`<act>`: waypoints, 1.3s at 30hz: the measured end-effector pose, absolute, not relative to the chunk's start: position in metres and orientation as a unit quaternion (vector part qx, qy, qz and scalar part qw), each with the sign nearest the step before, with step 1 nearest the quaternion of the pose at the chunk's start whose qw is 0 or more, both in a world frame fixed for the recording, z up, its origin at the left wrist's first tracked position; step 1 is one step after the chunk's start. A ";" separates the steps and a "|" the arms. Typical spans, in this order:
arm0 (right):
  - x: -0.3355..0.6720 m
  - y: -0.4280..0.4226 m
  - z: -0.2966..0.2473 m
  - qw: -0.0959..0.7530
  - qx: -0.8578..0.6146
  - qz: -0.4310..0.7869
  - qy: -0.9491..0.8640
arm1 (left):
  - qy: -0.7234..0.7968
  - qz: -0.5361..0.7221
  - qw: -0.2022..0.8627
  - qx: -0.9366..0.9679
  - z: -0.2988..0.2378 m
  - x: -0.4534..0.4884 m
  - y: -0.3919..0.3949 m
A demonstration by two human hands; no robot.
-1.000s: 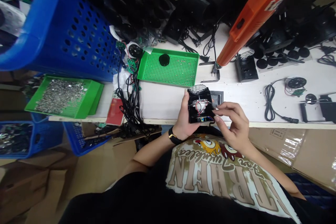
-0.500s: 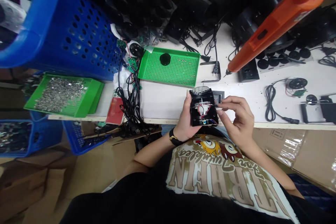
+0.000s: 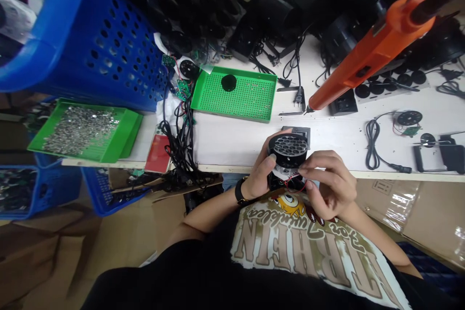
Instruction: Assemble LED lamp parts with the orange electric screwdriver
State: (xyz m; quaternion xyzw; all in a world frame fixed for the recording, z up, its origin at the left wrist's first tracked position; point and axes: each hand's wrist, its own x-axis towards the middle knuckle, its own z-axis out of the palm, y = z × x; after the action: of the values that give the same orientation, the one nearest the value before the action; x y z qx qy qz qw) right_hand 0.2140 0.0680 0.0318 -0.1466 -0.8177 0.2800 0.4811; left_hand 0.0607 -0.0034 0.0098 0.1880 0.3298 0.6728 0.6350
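Observation:
My left hand [image 3: 259, 177] is wrapped round a black lamp unit with a round honeycomb lens [image 3: 290, 146], its thumb on the side of the round head. The honeycomb face points up and away from me. Below the head, thin red wires [image 3: 290, 184] hang over the open black housing, which is mostly hidden. My right hand [image 3: 330, 181] is at the unit's right side, thumb and fingertips bent together near the wires; what they pinch is too small to make out. An orange electric screwdriver [image 3: 366, 60] hangs beyond, its bit pointing down at the table.
A green perforated tray [image 3: 236, 112] with small screws and a black disc lies ahead. Left are a blue basket [image 3: 119, 48], a green bin of metal parts [image 3: 127, 138], a red box [image 3: 157, 153] and bundled black cables [image 3: 183, 150]. At right lies a coiled cord [image 3: 372, 143].
The lamp unit has been tilted so its honeycomb face shows from above and the open inside is mostly hidden. My right fingers moved down beside it. The screwdriver swung slightly left.

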 end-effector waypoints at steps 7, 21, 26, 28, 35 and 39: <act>0.215 0.070 0.035 0.498 -0.190 0.268 -0.802 | 0.342 0.673 0.613 0.233 -0.001 0.060 -0.005; 0.183 0.098 0.022 0.245 -0.355 0.728 -0.532 | 0.298 0.571 0.765 0.011 0.002 0.071 0.002; 0.199 0.093 0.020 0.372 -0.344 0.554 -0.661 | 0.298 0.605 0.738 0.024 0.009 0.070 0.006; 0.209 0.085 0.025 0.432 -0.341 0.417 -0.723 | 0.318 0.632 0.705 0.050 0.009 0.070 0.006; 0.223 0.066 0.027 0.456 -0.245 0.212 -0.829 | 0.324 0.657 0.679 0.042 0.005 0.074 0.007; 0.221 0.064 0.019 0.440 -0.238 0.252 -0.828 | 0.309 0.642 0.702 0.016 0.003 0.076 0.008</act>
State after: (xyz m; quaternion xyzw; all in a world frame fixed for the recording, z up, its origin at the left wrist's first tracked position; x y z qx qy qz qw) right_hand 0.2208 0.0638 0.0188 -0.2376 -0.8285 0.2519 0.4401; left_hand 0.0757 0.0079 0.0034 0.0157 0.3089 0.6420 0.7015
